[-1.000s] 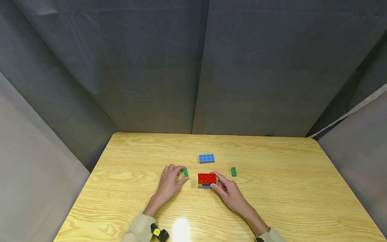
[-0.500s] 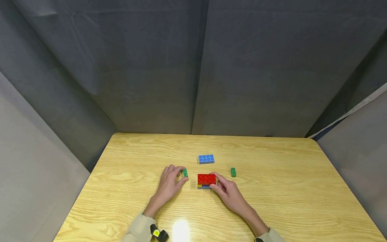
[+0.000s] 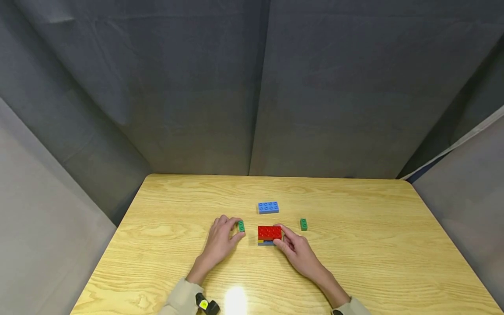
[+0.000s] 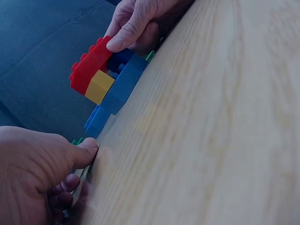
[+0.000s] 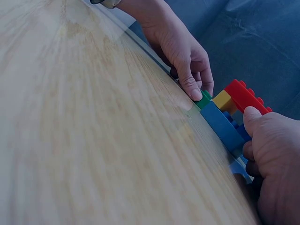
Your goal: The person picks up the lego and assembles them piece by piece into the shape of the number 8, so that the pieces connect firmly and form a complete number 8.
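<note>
My left hand (image 3: 219, 243) pinches a small green brick (image 3: 241, 226) between thumb and forefinger, low at the wooden table. To the right of it stands a small stack of bricks. Its top is a long red brick (image 3: 269, 232), with a yellow brick (image 4: 99, 87) under its left end and a blue brick (image 4: 125, 84) at the bottom. A dark blue piece (image 4: 120, 58) shows between red and bottom blue, towards the right end. My right hand (image 3: 301, 253) grips the stack's right end, its thumb on the red brick's near side. The right fingertips behind the stack are hidden.
A loose blue brick (image 3: 268, 208) lies behind the stack. Off to the right is a second small green brick (image 3: 303, 225). Grey curtains (image 3: 197, 109) hang beyond the wooden table (image 3: 374, 240) and along both sides.
</note>
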`<state>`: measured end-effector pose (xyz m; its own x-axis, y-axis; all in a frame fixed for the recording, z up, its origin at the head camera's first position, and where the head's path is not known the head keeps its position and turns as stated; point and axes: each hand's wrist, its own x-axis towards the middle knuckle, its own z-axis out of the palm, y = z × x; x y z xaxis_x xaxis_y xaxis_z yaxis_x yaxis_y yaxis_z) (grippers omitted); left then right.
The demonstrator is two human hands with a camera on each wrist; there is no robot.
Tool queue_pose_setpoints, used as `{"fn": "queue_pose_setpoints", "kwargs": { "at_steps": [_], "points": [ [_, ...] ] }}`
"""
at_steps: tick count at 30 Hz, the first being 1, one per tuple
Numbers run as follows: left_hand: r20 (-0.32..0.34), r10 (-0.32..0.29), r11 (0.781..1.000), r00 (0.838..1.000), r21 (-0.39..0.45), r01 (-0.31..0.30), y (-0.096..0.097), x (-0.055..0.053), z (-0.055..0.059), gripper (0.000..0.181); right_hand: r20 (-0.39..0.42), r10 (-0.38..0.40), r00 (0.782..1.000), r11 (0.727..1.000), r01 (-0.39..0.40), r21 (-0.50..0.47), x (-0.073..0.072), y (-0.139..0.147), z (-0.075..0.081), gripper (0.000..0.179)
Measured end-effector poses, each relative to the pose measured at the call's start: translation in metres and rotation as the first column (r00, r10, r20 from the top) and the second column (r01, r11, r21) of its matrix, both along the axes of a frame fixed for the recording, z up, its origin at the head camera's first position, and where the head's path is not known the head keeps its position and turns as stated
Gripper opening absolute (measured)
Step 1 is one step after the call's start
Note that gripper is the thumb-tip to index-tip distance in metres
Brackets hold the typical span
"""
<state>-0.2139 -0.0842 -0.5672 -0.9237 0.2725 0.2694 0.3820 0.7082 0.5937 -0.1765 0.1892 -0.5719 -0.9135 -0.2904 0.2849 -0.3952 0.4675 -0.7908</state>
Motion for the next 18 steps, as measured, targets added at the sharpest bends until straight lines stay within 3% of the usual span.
{"fn": "queue_pose_setpoints", "kwargs": {
  "at_steps": [12, 18],
  "points": [
    [0.002, -0.005, 1.0, 1.0, 0.014, 0.005, -0.001, 0.0015, 0.0006, 0.039, 0.008, 0.008, 1.0, 1.0, -0.008, -0.007, -0.0009, -0.0013, -0.0007, 0.046],
    [0.038, -0.021, 0.999, 0.999, 0.039, 0.019, -0.0005, 0.0014, 0.0018, 0.04, 0.011, 0.005, 1.0, 1.0, -0.005, -0.003, -0.0013, -0.0008, -0.0009, 0.045]
  ]
}}
